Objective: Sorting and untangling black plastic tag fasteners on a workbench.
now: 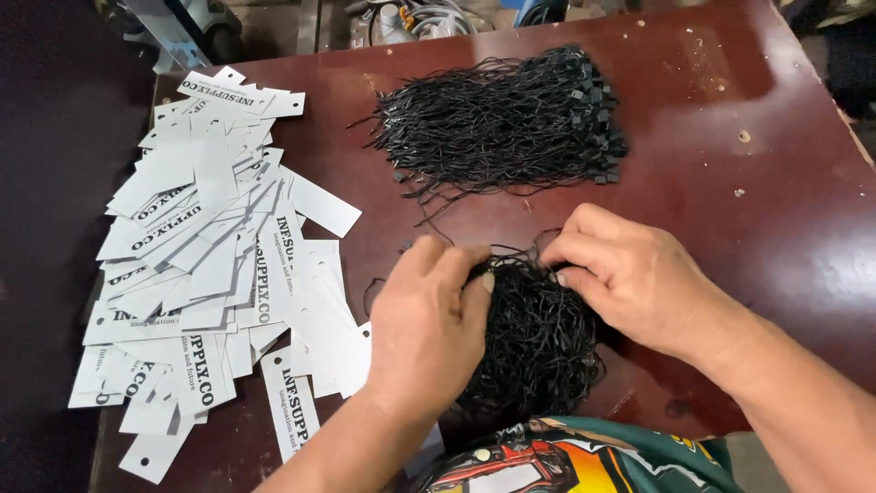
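A tangled bundle of black strings [538, 342] is gripped at the table's [785, 210] near edge by the left hand [427, 324] and pinched by the right hand [630, 278]. White rectangular printed tags [214, 265] are heaped left; a second string bundle [506, 119] lies beyond.

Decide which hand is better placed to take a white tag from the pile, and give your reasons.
Probably the left hand. It rests on the near bundle of black strings, right beside the white tags spread on its side. The right hand pinches strings farther away.
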